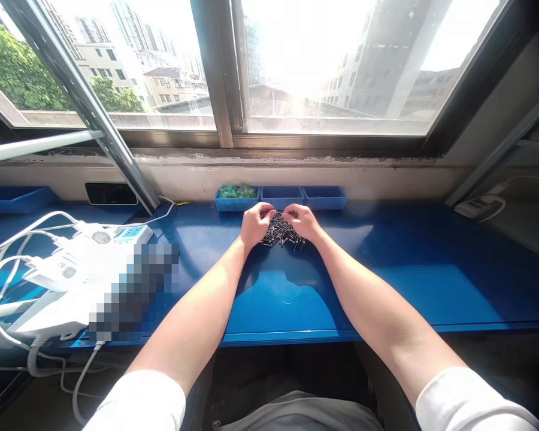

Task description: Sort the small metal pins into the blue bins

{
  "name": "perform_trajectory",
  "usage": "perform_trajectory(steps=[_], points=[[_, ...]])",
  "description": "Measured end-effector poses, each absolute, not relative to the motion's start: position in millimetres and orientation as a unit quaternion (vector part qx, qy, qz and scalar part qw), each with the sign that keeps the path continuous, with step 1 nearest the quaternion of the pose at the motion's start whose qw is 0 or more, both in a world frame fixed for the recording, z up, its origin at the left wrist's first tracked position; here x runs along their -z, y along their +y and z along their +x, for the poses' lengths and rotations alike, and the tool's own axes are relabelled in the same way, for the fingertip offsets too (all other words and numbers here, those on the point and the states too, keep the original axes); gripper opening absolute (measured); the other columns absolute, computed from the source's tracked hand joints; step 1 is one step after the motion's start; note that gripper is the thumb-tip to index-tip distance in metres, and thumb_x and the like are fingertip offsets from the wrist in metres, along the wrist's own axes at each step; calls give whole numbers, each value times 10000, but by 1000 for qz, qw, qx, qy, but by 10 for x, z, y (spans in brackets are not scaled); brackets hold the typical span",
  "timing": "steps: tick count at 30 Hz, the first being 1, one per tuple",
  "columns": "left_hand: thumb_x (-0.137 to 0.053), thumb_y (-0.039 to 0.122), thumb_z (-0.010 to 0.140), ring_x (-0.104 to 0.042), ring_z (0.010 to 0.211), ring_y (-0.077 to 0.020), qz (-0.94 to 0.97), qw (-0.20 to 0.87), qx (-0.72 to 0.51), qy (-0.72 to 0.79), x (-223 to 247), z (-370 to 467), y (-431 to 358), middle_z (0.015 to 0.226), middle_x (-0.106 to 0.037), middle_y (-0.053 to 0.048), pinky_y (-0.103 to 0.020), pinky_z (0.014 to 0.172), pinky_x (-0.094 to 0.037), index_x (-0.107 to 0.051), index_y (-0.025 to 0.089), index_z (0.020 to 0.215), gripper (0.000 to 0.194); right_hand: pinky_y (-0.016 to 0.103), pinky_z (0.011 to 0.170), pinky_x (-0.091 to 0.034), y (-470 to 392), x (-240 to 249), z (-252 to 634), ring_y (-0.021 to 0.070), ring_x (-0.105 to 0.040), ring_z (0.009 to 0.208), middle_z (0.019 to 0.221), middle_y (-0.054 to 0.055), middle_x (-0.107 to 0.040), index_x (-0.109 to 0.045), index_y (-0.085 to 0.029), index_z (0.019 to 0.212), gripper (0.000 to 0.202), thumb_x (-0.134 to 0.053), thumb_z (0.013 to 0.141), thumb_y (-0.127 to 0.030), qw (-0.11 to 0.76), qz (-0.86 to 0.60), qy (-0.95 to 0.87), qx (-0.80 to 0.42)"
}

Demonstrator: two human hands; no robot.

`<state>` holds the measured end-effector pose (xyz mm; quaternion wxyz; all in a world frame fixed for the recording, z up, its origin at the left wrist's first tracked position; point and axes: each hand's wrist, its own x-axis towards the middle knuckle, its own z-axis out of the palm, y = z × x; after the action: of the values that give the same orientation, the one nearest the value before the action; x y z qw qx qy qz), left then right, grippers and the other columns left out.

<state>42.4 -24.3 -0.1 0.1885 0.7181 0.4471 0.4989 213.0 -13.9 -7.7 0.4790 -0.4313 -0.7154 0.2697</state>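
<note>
A heap of small dark screws (pixel 279 232) lies on the blue tabletop, between and just below my two hands. My left hand (pixel 257 222) is at the heap's left side, its thumb and fingers closed in a pinch. Facing it from the right, my right hand (pixel 302 220) is also pinched, with fingertips close to those of my left. Whatever the fingertips hold is too small to make out. Just behind the hands stand a blue bin of green pieces (pixel 238 193), a middle blue bin (pixel 282 195) and a right blue bin (pixel 326 196).
White power strips and plugs (pixel 72 269) with looping cables crowd the left side of the blue table (pixel 386 257). A dark phone-like device (pixel 111 193) leans at the wall near a metal post (pixel 126 155). A white adapter (pixel 476 205) sits at the far right.
</note>
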Motion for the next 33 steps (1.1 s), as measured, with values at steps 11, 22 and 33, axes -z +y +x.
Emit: perform_trajectory(steps=[11,22,33], points=[[-516,310,824,-612,748,-159,745,135,-452,472,-27,418,-276,833,-704,-17,-251,721,-467,-687,196,889,215,247,557,-397,-233,-26,2134,123,-513,604,695,9,-622,-614,-173,808,270,-626,665,-401,518,-397,-655,-381],[-499,347,842,-620,767,-171,758,110,-430,478,-38,423,-289,852,-708,-16,-253,740,-475,-679,208,880,230,247,511,-405,-271,-55,2224,145,-567,633,839,60,-710,-692,-167,875,321,-605,674,-403,512,-398,-626,-433],[-526,327,796,-598,980,-231,721,56,-434,537,27,313,-165,1005,-673,-83,-337,891,-446,-641,168,964,258,374,867,-447,-79,1,2365,216,-584,934,1004,51,-684,-664,-186,1021,363,-542,699,-300,559,-543,-600,-183]])
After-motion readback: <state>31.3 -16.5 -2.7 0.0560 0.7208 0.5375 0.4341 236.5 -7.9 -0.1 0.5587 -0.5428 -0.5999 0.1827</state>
